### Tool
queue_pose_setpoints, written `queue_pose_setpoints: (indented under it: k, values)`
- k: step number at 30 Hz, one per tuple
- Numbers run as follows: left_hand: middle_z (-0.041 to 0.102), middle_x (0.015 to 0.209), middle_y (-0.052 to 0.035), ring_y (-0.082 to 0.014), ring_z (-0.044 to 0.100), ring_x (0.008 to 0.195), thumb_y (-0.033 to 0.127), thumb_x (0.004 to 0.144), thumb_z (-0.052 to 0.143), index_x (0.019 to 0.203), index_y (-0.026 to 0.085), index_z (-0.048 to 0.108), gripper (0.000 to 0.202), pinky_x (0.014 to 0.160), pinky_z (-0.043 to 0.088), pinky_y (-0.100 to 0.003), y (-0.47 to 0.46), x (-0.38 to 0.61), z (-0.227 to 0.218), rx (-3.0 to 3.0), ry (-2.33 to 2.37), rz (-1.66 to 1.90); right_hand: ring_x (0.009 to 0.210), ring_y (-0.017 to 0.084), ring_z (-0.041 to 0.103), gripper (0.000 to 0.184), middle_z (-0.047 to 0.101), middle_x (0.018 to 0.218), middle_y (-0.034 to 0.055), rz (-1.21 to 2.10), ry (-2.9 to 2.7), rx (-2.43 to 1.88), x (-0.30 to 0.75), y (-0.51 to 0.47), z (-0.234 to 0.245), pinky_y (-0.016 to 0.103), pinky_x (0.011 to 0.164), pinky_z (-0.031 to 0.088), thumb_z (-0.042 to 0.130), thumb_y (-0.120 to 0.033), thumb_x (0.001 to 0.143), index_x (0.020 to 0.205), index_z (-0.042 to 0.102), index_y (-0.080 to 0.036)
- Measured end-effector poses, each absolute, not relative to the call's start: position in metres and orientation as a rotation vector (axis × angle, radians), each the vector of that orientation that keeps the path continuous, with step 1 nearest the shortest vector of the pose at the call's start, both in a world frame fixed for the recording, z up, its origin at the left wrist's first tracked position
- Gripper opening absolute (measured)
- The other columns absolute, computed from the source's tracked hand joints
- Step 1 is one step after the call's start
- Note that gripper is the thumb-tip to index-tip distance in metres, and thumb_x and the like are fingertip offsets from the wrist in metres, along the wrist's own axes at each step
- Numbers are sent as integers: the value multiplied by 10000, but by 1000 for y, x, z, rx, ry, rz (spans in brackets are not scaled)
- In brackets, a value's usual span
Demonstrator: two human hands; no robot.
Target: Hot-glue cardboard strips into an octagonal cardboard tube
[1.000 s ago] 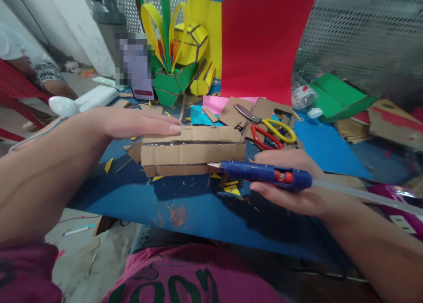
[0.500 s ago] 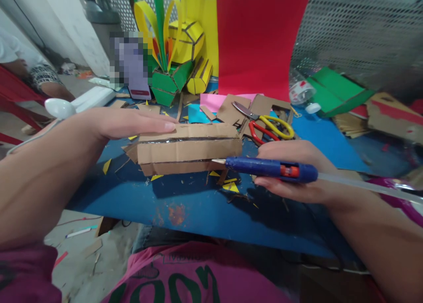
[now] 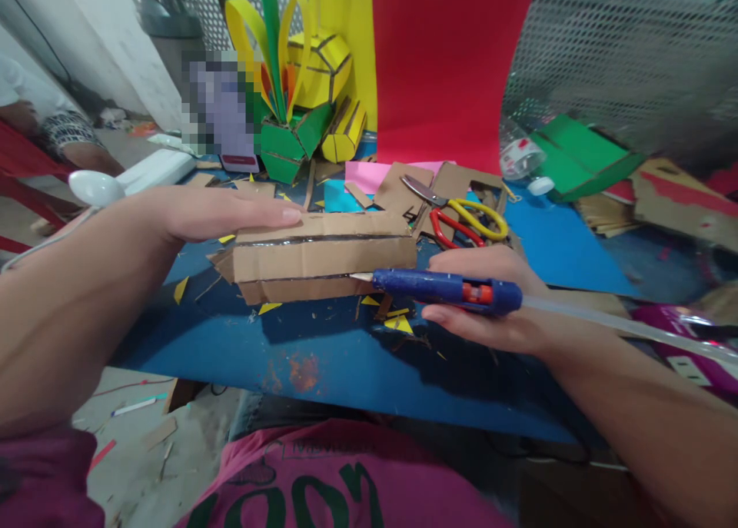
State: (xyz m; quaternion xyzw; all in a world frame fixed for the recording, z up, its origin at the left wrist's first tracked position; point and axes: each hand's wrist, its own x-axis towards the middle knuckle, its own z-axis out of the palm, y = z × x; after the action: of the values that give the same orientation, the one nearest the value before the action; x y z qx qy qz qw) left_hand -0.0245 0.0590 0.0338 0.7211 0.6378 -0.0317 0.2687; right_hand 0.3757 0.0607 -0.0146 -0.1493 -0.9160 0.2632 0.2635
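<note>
A folded cardboard prism (image 3: 311, 259) lies lengthwise over the blue table, dark seams running along its edges. My left hand (image 3: 242, 211) grips its far left side, the thumb along the top edge and the other fingers hidden behind it. In my right hand (image 3: 490, 313) is a blue glue gun (image 3: 427, 286), held level with a clear glue stick (image 3: 611, 324) sticking out of its rear. Its pale nozzle meets the lower seam of the prism, right of the middle. Just behind the prism rest scissors (image 3: 461, 217) with one yellow and one red handle.
Cardboard scraps (image 3: 400, 186) and yellow paper bits (image 3: 399, 324) litter the blue table (image 3: 346, 366). Behind stand a green cardboard pot (image 3: 288, 147), a yellow prism (image 3: 344, 132) and a red sheet (image 3: 443, 74). A plastic bottle (image 3: 522, 159) lies right. Another person sits far left.
The glue gun's nozzle has moved left along the lower seam, carried by my right hand. My left hand keeps its hold on the cardboard prism.
</note>
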Motion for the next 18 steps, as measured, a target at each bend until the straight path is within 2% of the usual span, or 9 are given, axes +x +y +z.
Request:
queue_pose_setpoints:
  k: [5, 10, 12, 15, 18]
  values:
    - [496, 1933, -78, -548, 261, 1845, 1040, 851, 298, 1795, 132, 572, 1339, 1515, 138, -638, 59, -23, 34, 1937, 1672, -97, 628, 152, 569, 387, 615, 728, -39, 708, -2468, -429, 371, 57, -19, 337, 626, 399, 799, -436, 1144, 855, 600, -271]
    - [621, 1849, -50, -450, 364, 1835, 1004, 883, 302, 1725, 160, 660, 1244, 1515, 248, -513, 57, -21, 33, 1933, 1609, -62, 666, 173, 603, 349, 679, 778, -12, 640, -2485, -387, 372, 60, -19, 341, 663, 446, 798, -450, 1145, 888, 639, -275]
    - [587, 1878, -71, -401, 398, 1829, 983, 903, 305, 1739, 141, 637, 1233, 1506, 280, -457, 56, -21, 34, 1934, 1610, -60, 690, 190, 619, 325, 707, 805, 5, 568, -2518, -366, 375, 64, -17, 350, 686, 462, 785, -476, 1150, 920, 673, -276]
    - [506, 1931, -112, -350, 408, 1833, 986, 903, 324, 1757, 106, 605, 1258, 1515, 247, -419, 55, -23, 34, 1938, 1633, -85, 725, 215, 628, 305, 711, 812, 18, 394, -2580, -313, 381, 71, -16, 368, 717, 459, 773, -510, 1150, 964, 726, -273]
    - [539, 1912, -89, -319, 479, 1800, 1005, 906, 321, 1731, 145, 651, 1237, 1518, 243, -422, 56, -25, 33, 1954, 1715, -70, 753, 229, 637, 294, 717, 813, 25, 271, -2609, -287, 388, 76, -14, 379, 738, 453, 777, -525, 1135, 984, 756, -274]
